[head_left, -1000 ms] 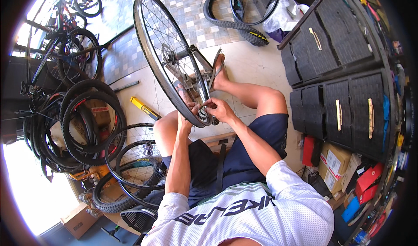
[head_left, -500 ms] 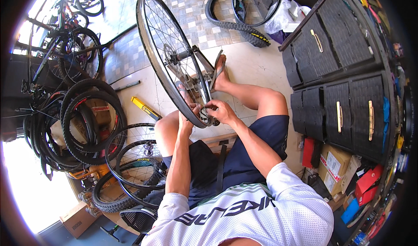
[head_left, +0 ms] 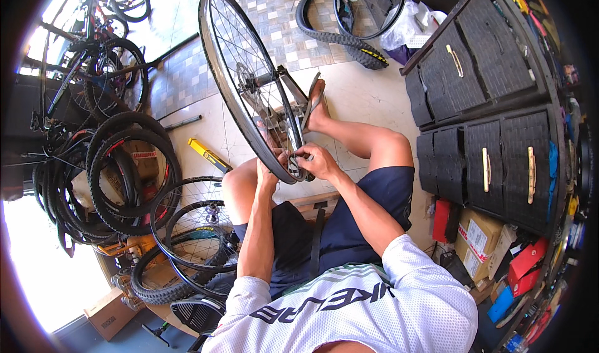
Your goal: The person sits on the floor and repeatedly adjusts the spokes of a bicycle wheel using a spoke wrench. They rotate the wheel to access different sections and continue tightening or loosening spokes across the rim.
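Observation:
In front of me a bicycle wheel point(head_left: 219, 75) with a bare rim and thin spokes stands upright in a metal wheel stand point(head_left: 293, 123), between my bare legs. My left hand point(head_left: 267, 171) is closed around the near, lower part of the rim; its fingertips show on the inner side by the spokes, the rest hidden by the rim. From the other side my right hand point(head_left: 319, 161) reaches in, thumb and fingers pinched at a small silvery piece near the spokes. What kind of piece that is, I cannot make out.
A yellow box point(head_left: 208, 155) lies on the floor left of the wheel. Tyres point(head_left: 132, 172) and loose wheels point(head_left: 196, 228) are piled at the left. Black drawers point(head_left: 477, 156) line the right side, above cardboard boxes point(head_left: 479, 237). Another tyre point(head_left: 349, 41) lies on the floor ahead.
My right fingers have shifted slightly at the spokes, and the small silvery piece sits at a different angle. My left hand keeps its place at the rim.

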Available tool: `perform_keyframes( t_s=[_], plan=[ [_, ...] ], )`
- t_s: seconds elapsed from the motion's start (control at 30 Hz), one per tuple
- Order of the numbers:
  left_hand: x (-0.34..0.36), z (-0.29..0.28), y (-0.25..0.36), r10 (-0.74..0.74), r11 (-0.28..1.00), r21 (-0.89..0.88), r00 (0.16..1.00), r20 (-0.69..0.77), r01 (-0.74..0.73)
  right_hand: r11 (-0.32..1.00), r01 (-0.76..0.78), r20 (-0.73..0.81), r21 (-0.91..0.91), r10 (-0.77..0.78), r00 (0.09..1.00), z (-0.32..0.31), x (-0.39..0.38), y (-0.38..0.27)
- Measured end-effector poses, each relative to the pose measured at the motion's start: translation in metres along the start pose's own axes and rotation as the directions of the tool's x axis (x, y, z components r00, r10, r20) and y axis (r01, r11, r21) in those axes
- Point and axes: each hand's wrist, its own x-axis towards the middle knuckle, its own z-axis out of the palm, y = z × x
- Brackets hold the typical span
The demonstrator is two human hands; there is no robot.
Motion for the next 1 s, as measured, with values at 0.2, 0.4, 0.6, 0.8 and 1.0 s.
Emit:
perform_keyframes(
  t_s=[0.2, 0.4, 0.6, 0.8, 1.0],
  plan=[
    [-0.003, -0.003, -0.002, -0.005, 1.0, -0.013, 0.998, -0.059, 0.004, 0.98, -0.079, -0.049, 0.184, 0.089, 0.995, 0.01, 0.0, -0.003],
    [0.001, 0.001, -0.001, 0.011, 0.998, -0.058, 1.0, -0.019, -0.012, 0.965, -0.075, -0.054, 0.25, 0.092, 0.994, 0.01, 0.002, 0.004],
    [-0.001, -0.005, -0.005, 0.023, 1.0, -0.021, 0.999, -0.047, -0.024, 0.999, 0.031, -0.047, 0.008, -0.031, 0.998, 0.007, -0.003, -0.022],
    [0.0, -0.003, -0.003, 0.059, 0.989, 0.14, 0.996, -0.06, -0.05, 0.991, -0.075, 0.041, 0.107, 0.071, 0.997, 0.004, -0.002, -0.016],
    [0.006, -0.002, -0.007, 0.072, 0.907, 0.417, 0.997, 0.0, -0.065, 0.992, 0.123, -0.068, -0.026, -0.124, 0.99, 0.01, -0.003, -0.011]
  ],
)
